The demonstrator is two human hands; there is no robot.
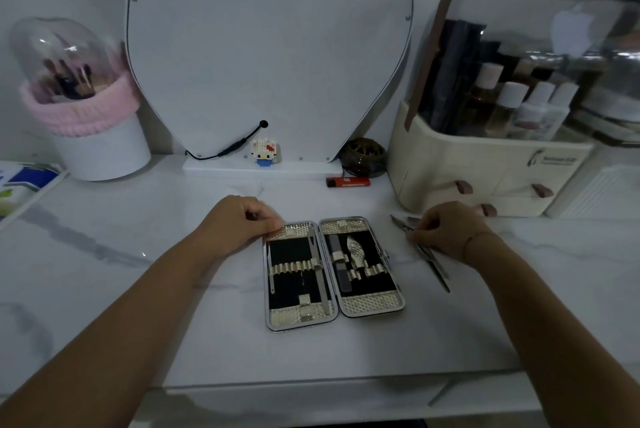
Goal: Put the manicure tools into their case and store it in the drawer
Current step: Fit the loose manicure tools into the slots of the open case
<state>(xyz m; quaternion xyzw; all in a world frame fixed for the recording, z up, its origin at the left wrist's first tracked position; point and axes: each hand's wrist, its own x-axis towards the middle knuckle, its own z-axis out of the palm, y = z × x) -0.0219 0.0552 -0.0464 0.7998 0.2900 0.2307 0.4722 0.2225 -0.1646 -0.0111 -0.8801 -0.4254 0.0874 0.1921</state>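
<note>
The manicure case lies open flat on the white marble table, two black-lined halves side by side. A long file and a thin tool sit in its left half, a nail file and a clipper in its right half. My left hand rests curled against the case's top left corner, touching its rim. My right hand lies on the table right of the case, fingertips pinched on loose metal tools that stretch out under it. The cream organiser's drawers stand just behind my right hand, all closed.
A large mirror stands at the back with a small toy figure at its base. A red lighter lies behind the case. A brush holder stands back left. The cream organiser with bottles fills the back right.
</note>
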